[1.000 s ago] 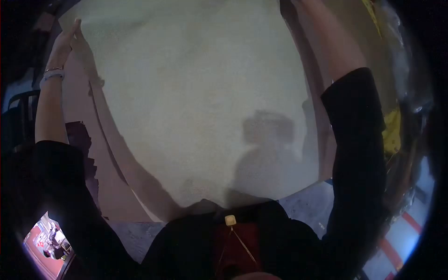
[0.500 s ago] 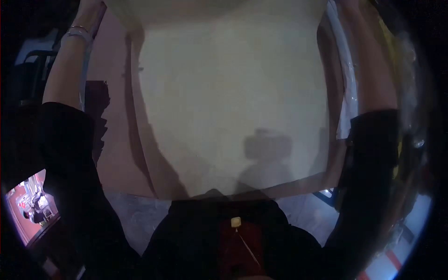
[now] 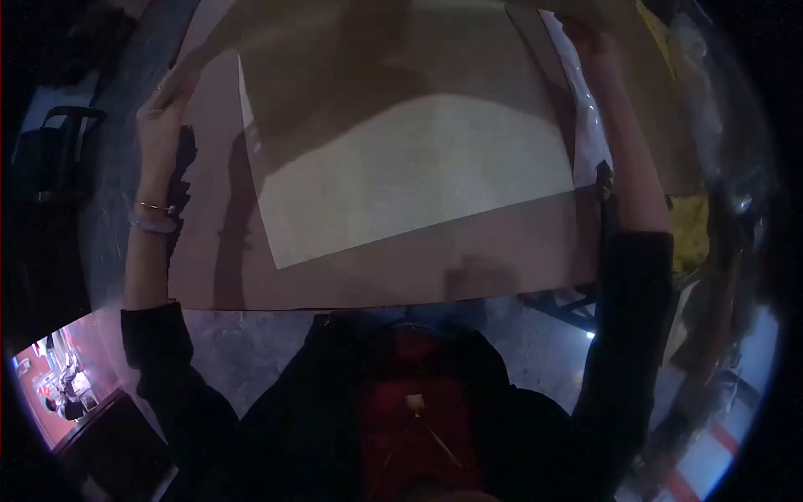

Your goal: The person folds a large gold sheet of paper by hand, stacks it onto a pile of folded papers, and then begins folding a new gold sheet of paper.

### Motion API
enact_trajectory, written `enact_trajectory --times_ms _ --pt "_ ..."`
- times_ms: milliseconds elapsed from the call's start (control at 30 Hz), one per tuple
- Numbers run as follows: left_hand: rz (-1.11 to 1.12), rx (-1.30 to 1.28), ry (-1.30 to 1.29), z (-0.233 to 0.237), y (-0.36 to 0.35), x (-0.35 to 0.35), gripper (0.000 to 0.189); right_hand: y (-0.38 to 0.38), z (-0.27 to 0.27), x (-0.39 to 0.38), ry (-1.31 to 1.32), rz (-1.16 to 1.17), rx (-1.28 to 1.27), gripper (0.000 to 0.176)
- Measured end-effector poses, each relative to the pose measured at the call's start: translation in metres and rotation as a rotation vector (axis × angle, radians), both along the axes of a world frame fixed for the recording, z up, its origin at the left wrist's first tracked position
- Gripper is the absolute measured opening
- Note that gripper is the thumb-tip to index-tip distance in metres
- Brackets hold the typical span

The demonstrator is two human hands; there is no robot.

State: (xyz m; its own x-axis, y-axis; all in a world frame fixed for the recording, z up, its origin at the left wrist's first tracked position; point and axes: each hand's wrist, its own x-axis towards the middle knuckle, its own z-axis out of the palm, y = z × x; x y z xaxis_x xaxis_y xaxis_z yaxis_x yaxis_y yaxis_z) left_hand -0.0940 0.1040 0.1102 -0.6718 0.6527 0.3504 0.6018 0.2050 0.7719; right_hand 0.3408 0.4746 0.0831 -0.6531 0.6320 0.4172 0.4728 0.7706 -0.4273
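A large brownish sheet (image 3: 335,21) spans the top of the view, its curved near edge raised over a pale rectangular sheet (image 3: 418,184). At the upper left, my left hand (image 3: 167,96) has its fingers closed at the raised sheet's left corner. My right hand (image 3: 590,42) is closed at its right side, with the fingertips dim and partly hidden. The pale sheet lies slightly turned on a pinkish-brown surface (image 3: 376,276), partly in shadow. White glossy plastic (image 3: 585,109) runs along the right side, beside my right forearm.
Yellow material (image 3: 690,230) and clear plastic (image 3: 719,125) are at the right. A dark chair-like frame (image 3: 71,125) stands at the left. A bright screen or opening (image 3: 58,381) shows at the lower left. The surface's near edge is just ahead of my lap.
Both forearms show in a different position, my left hand now in full view. The raised sheet covers less, and the pale sheet's near edge and left corner are uncovered, farther from my body.
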Motion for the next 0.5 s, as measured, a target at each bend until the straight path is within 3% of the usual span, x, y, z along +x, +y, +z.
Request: enact_trajectory --times_ms 33,67,133,200,267,333,400,500 --pt "-0.201 0.07 0.021 -0.01 -0.007 0.006 0.023 -0.003 -0.006 0.001 0.001 0.019 -0.009 0.034" --pt "-0.393 0.128 0.05 -0.019 -0.013 0.01 0.023 -0.008 -0.021 0.003 0.329 0.097 -0.299 0.034" --pt "-0.381 0.083 0.004 -0.029 -0.019 0.025 0.026 -0.024 -0.044 -0.002 0.959 0.251 -0.909 0.037" --pt "-0.338 0.049 -0.001 -0.039 -0.024 0.037 0.026 -0.093 0.008 -0.028 1.211 -0.217 -1.087 0.044" --pt "-0.362 0.104 -0.065 -0.051 -0.036 0.051 0.027 -0.115 0.019 -0.023 1.195 -0.285 -1.189 0.045" --pt "-0.416 0.156 -0.144 -0.065 -0.054 0.047 0.027 -0.092 -0.013 -0.004 1.046 -0.193 -1.214 0.046" --pt "-0.403 -0.037 0.145 -0.073 -0.058 0.059 0.03 -0.08 -0.038 0.028 0.923 -0.142 -1.186 0.047" --pt "-0.415 -0.115 0.195 -0.073 -0.069 0.076 0.032 -0.072 -0.055 0.06 0.433 -0.146 -1.111 0.059"
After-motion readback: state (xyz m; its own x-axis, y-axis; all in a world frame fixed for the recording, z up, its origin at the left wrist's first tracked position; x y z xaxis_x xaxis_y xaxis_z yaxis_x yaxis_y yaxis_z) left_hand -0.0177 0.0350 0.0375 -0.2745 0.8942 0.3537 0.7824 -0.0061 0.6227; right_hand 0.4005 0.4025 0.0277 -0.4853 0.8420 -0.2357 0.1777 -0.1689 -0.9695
